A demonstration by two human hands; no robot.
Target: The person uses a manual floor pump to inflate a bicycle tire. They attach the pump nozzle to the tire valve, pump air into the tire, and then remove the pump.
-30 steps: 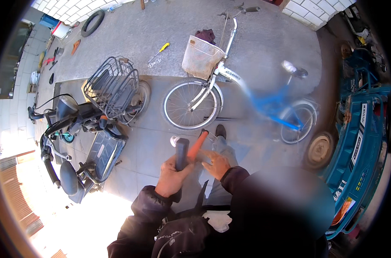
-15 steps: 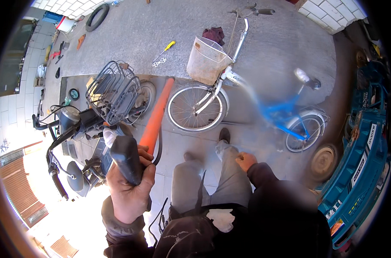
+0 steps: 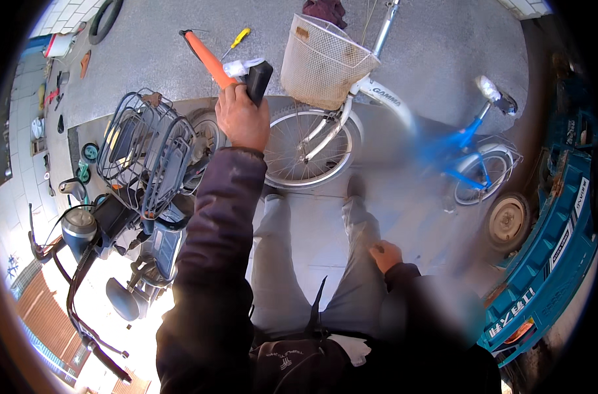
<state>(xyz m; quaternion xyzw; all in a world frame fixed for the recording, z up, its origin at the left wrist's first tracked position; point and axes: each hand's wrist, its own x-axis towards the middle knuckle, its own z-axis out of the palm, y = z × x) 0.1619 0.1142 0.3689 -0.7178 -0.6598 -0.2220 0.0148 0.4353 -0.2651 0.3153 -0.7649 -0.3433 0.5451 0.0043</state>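
My left hand (image 3: 243,118) reaches far forward, closed around an orange hand pump with a black handle (image 3: 259,82). Its orange tube (image 3: 210,59) slants away to the far left and ends in a black foot over the floor. Something whitish and crumpled (image 3: 242,67) shows beside the handle. A white and blue bicycle (image 3: 378,98) stands ahead, its front wheel (image 3: 312,148) just right of my left forearm. My right hand (image 3: 384,255) is by my right knee with its fingers curled; what they hold, if anything, is hidden.
A dark two-wheeler with a wire basket (image 3: 148,154) stands at the left. The bicycle carries a white mesh basket (image 3: 322,62). A yellow screwdriver (image 3: 240,37) lies on the floor beyond the pump. At the right stand a loose-looking wheel (image 3: 509,218) and a teal vehicle body (image 3: 549,262).
My left hand has swung forward and away from my body with the pump, whose tube now points to the far left. My right hand stays by my knee. The view has shifted.
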